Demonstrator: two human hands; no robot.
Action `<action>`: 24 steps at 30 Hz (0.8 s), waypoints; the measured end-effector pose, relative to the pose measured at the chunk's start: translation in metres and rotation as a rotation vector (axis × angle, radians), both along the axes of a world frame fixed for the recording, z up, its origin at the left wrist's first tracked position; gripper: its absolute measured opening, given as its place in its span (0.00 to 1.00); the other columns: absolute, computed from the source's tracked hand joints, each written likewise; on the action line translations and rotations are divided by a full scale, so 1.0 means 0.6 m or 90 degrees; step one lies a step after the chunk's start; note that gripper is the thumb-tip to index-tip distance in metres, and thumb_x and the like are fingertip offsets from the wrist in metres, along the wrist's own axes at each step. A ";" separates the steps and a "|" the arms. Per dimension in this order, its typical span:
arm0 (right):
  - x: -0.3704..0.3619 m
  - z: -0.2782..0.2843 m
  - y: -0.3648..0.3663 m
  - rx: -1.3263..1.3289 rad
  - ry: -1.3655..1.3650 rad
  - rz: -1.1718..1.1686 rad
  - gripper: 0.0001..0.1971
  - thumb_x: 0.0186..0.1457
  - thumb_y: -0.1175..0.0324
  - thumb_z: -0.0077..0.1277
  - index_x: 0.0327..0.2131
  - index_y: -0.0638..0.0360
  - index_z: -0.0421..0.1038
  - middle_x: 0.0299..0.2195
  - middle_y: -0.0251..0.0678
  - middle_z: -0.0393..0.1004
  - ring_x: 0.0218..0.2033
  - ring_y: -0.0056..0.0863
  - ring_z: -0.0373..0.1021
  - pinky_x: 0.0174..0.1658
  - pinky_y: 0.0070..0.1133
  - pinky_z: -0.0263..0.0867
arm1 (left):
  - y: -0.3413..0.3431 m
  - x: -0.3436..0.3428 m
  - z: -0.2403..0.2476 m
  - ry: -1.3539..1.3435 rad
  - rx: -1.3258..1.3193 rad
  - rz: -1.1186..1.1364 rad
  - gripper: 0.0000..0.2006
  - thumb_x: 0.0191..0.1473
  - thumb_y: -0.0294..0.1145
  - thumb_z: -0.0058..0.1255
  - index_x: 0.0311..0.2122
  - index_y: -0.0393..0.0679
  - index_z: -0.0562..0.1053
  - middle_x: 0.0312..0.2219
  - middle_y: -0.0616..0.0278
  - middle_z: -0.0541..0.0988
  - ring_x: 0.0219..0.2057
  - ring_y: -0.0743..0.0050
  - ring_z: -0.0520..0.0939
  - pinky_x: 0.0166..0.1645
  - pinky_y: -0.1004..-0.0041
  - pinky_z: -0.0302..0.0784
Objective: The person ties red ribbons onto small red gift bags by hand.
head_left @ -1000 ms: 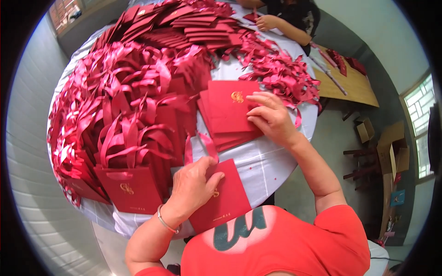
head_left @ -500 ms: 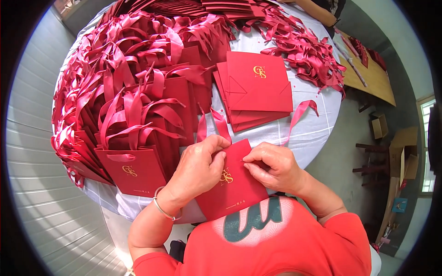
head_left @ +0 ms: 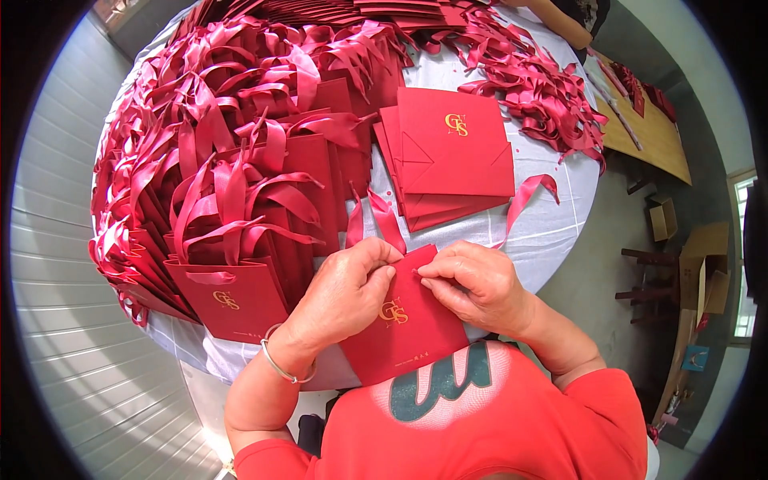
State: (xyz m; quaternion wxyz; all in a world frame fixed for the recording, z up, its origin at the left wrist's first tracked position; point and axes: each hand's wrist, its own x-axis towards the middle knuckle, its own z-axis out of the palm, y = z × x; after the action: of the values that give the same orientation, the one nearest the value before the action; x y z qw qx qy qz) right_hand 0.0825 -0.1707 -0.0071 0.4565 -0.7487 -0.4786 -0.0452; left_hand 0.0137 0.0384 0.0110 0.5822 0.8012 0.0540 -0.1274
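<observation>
In front of me a red paper gift bag (head_left: 408, 340) with a gold emblem leans against my shirt at the table edge. My left hand (head_left: 348, 284) is closed on its upper left edge, thumb across the front. Beyond that hand, a pink-red ribbon (head_left: 386, 220) loops up from behind the bag's top. The fingers of my right hand (head_left: 480, 288) are pinched at the bag's upper right, where a small bit of ribbon shows at the surface. Another ribbon length (head_left: 532, 194) trails onto the cloth past my right hand.
Finished-looking bags (head_left: 228, 298) with ribbon handles crowd the left side. A stack of flat bags (head_left: 456, 152) lies ahead, and loose ribbons (head_left: 544, 104) are heaped at the far right. Another person's arm (head_left: 564, 22) reaches in there. Cardboard boxes (head_left: 704, 252) stand beyond the white-clothed round table (head_left: 560, 232).
My right hand has shifted slightly left and up along the bag's front, and a bit of ribbon now shows at its fingertips. My left hand keeps its grip.
</observation>
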 end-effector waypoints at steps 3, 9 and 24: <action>-0.002 -0.005 0.003 -0.017 -0.027 -0.006 0.10 0.44 0.79 0.63 0.33 0.62 0.75 0.28 0.37 0.75 0.29 0.34 0.75 0.31 0.26 0.72 | -0.001 -0.002 -0.009 -0.034 0.000 0.000 0.06 0.61 0.20 0.48 0.42 0.32 0.74 0.29 0.66 0.79 0.32 0.88 0.74 0.37 0.80 0.74; -0.007 0.010 0.015 -0.053 -0.088 -0.015 0.11 0.43 0.81 0.62 0.33 0.63 0.75 0.26 0.39 0.74 0.25 0.35 0.74 0.27 0.26 0.71 | -0.004 -0.006 -0.009 -0.045 0.011 0.006 0.06 0.61 0.19 0.48 0.42 0.31 0.74 0.29 0.66 0.78 0.31 0.88 0.74 0.36 0.80 0.74; 0.010 0.069 0.058 -0.248 0.099 -0.031 0.05 0.48 0.72 0.60 0.26 0.62 0.75 0.20 0.43 0.73 0.25 0.45 0.74 0.30 0.34 0.70 | -0.009 -0.012 -0.012 -0.143 0.041 0.051 0.06 0.56 0.19 0.48 0.37 0.31 0.75 0.27 0.53 0.81 0.28 0.77 0.80 0.34 0.73 0.76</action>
State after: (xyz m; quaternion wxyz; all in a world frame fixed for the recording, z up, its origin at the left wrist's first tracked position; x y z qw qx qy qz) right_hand 0.0883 -0.1361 0.0344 0.3378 -0.8354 -0.4231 0.0951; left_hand 0.0065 0.0329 0.0040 0.5634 0.8257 0.0246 -0.0115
